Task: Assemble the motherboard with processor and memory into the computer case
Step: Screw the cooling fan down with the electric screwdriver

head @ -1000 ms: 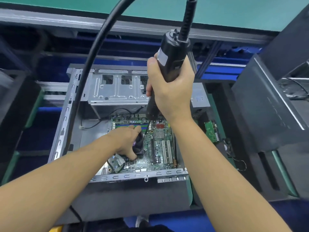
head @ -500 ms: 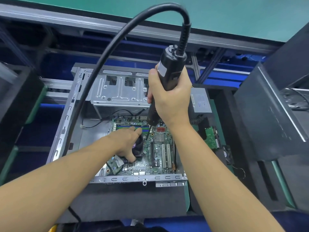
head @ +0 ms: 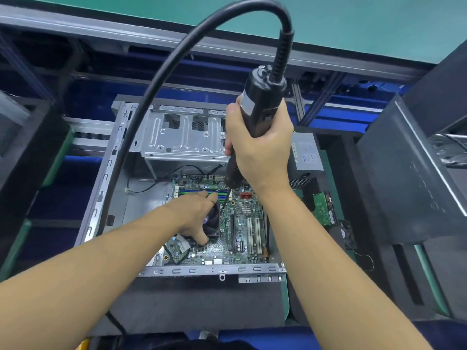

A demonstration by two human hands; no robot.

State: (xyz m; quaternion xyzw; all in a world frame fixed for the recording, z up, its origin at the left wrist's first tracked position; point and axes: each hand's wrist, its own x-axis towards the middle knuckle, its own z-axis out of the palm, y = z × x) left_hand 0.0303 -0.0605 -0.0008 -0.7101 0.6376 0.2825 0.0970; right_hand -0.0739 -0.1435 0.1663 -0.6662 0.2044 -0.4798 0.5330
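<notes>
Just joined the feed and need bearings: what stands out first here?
The right hand grips a black electric screwdriver nearly upright at centre, its bit pointing down at the motherboard inside the open computer case. The left hand rests on the CPU cooler fan beside it.

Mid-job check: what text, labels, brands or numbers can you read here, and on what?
None is legible.
Power supply label: print too blurred.
White sticker on the electric screwdriver: no print legible.
Purple sticker on the CPU fan: blurred, partly under the left hand.
Motherboard markings: too small.
</notes>
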